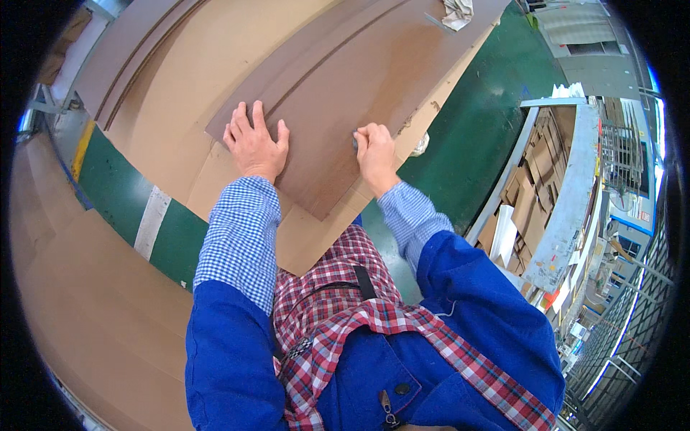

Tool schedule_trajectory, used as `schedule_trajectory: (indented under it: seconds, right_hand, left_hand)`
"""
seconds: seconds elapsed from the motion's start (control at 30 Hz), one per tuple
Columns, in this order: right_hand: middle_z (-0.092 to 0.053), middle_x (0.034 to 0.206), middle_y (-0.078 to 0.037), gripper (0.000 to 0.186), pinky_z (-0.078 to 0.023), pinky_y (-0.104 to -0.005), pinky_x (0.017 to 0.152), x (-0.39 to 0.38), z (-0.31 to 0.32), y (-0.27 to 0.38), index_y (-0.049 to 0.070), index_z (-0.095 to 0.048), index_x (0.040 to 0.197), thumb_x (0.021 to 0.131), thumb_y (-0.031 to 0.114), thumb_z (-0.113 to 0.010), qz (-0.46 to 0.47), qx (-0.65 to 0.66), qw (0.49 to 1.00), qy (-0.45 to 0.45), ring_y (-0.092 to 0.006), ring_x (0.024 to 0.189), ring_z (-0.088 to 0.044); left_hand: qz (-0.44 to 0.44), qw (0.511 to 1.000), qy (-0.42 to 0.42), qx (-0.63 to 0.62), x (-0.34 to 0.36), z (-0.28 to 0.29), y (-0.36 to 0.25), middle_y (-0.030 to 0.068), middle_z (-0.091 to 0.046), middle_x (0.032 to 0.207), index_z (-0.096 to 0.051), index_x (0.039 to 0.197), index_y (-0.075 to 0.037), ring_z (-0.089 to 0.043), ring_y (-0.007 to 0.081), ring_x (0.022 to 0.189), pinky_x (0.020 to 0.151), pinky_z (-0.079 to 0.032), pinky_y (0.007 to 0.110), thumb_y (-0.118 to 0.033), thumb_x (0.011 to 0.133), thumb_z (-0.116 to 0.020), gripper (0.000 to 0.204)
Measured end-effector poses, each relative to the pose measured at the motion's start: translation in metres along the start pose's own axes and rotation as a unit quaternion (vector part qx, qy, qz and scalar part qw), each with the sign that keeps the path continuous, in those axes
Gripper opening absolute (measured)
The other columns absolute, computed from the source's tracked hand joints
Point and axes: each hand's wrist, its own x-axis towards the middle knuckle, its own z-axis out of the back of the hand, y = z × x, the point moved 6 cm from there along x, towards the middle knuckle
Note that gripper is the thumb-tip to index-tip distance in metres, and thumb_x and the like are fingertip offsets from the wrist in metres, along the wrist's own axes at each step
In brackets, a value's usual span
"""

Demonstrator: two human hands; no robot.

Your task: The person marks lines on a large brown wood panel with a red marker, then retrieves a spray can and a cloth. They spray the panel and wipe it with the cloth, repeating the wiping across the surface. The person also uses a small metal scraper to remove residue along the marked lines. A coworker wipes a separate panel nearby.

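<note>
Where fingers (243,121) rest, panel (359,90) (brown), long axis up-right

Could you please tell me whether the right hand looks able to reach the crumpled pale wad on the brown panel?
Probably, with a stretch: the brown panel between the right hand and the crumpled pale wad looks unobstructed, though that hand seems to pinch a small dark object.

Brown panel (345,97) on tan cardboard (215,72)
</note>
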Motion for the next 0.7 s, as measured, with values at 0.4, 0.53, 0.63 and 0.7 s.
schedule_trajectory:
  seconds: [0.4, 0.53, 0.63, 0.7]
  right_hand:
    - [-0.052, 0.074, -0.014, 0.005, -0.044, -0.042, 0.062, -0.068, -0.019, 0.042, 0.005, -0.056, 0.075, 0.076, 0.006, -0.06, 0.111, 0.031, 0.986, 0.12, -0.0332, 0.072, -0.055]
    - [-0.051, 0.073, -0.014, 0.006, -0.043, -0.0415, 0.062, -0.085, -0.025, 0.047, 0.005, -0.054, 0.074, 0.076, 0.008, -0.059, 0.123, 0.041, 0.973, 0.192, -0.0331, 0.072, -0.055]
    - [-0.052, 0.073, -0.012, 0.006, -0.043, -0.0394, 0.063, -0.063, -0.023, 0.04, 0.006, -0.054, 0.073, 0.076, 0.008, -0.059, 0.093, 0.049, 0.984, 0.142, -0.0313, 0.071, -0.055]
    - [-0.053, 0.073, -0.013, 0.005, -0.044, -0.0392, 0.062, -0.089, -0.026, 0.052, 0.004, -0.056, 0.074, 0.074, 0.005, -0.061, 0.139, 0.045, 0.974, 0.172, -0.0317, 0.07, -0.055]
  left_hand:
    - [0.006, 1.0, -0.015, -0.012, -0.001, -0.005, 0.001, 0.0163, -0.038, 0.128, -0.045, 0.122, -0.009, -0.034, 0.0298, 0.123, 0.102, -0.025, 0.047, -0.036, 0.079, -0.055, 0.052]
    - [0.008, 1.0, -0.02, -0.018, -0.003, -0.005, 0.003, 0.0157, -0.039, 0.128, -0.045, 0.122, -0.01, -0.035, 0.0296, 0.121, 0.101, -0.026, 0.046, -0.036, 0.079, -0.056, 0.052]
    - [0.008, 0.999, -0.028, -0.017, -0.005, -0.007, 0.002, 0.0149, -0.039, 0.128, -0.046, 0.122, -0.01, -0.037, 0.0295, 0.119, 0.1, -0.026, 0.044, -0.037, 0.079, -0.056, 0.051]
    - [0.01, 0.999, -0.03, -0.012, -0.004, -0.009, 0.003, 0.0146, -0.039, 0.128, -0.047, 0.122, -0.01, -0.037, 0.0293, 0.119, 0.1, -0.026, 0.044, -0.037, 0.079, -0.056, 0.051]
